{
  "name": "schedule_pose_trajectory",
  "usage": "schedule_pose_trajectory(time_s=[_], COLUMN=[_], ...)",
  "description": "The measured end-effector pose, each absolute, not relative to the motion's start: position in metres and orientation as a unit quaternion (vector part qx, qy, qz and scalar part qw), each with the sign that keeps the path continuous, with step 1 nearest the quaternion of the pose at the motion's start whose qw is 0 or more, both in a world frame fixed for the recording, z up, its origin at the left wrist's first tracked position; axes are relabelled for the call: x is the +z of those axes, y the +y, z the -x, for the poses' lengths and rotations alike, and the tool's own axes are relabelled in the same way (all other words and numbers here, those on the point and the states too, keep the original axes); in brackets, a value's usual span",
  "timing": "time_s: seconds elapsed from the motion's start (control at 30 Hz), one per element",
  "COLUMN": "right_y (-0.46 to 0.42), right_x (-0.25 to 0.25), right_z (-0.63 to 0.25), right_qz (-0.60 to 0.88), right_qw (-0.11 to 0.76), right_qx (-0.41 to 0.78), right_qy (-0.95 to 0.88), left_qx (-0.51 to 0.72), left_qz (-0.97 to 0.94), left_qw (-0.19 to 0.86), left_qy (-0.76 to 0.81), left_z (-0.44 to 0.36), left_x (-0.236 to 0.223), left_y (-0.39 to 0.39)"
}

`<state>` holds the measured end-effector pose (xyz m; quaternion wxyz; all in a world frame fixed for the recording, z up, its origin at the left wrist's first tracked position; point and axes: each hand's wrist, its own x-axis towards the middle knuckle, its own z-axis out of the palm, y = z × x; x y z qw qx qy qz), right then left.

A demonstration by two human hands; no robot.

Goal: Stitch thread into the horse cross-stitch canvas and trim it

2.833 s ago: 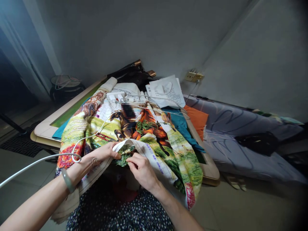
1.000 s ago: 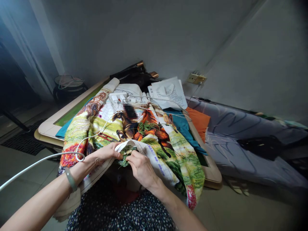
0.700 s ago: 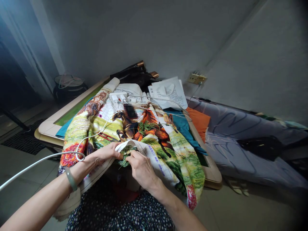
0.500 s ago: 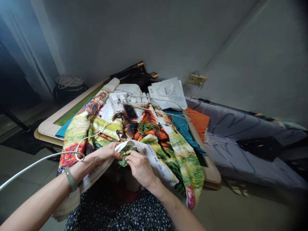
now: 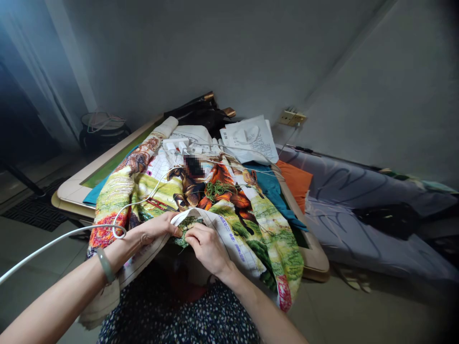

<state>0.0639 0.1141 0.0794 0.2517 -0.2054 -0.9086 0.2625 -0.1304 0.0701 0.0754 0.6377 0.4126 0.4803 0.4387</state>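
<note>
A large cross-stitch cloth (image 5: 229, 200) with horses and green landscape hangs from the table down to my lap. My left hand (image 5: 154, 229) grips its folded front edge, fingers closed on the fabric. My right hand (image 5: 206, 246) is pinched at the green stitched patch just under that fold; a needle or thread in the pinch is too small to make out. A tangle of green thread (image 5: 215, 188) lies on the cloth's middle. A white cable (image 5: 64, 234) runs over my left wrist.
The table (image 5: 71, 188) has a pale rim and green top. On its far side lie white chargers (image 5: 179, 145), a white printed bag (image 5: 251, 138) and dark items. Teal and orange cloths (image 5: 294, 177) lie right. A grey mattress (image 5: 358, 200) lies on the floor. A wall socket (image 5: 294, 116) sits behind.
My right hand has shifted slightly up and left along the fold, closer to my left fingers. The left hand keeps its hold on the cloth.
</note>
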Motion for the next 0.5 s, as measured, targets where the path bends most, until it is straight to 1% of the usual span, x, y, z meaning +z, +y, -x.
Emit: schedule_pose_trajectory(time_s=[0.17,0.33,0.43,0.5], right_y=[0.110,0.100,0.093,0.091], right_x=[0.078,0.081,0.082,0.081], right_z=[-0.066,-0.060,-0.055,-0.052], right_qz=[0.237,0.240,0.235,0.236], right_qw=[0.226,0.206,0.163,0.155], right_qx=[0.171,0.147,0.064,0.005], right_qy=[-0.929,-0.937,-0.956,-0.959], left_qx=[0.436,0.437,0.436,0.431], left_qz=[-0.403,-0.427,-0.421,-0.405], left_qw=[0.650,0.637,0.640,0.643], left_qy=[0.474,0.471,0.472,0.486], left_z=[0.129,0.132,0.132,0.131], left_x=[0.082,0.073,0.072,0.073], left_y=[0.069,0.072,0.072,0.071])
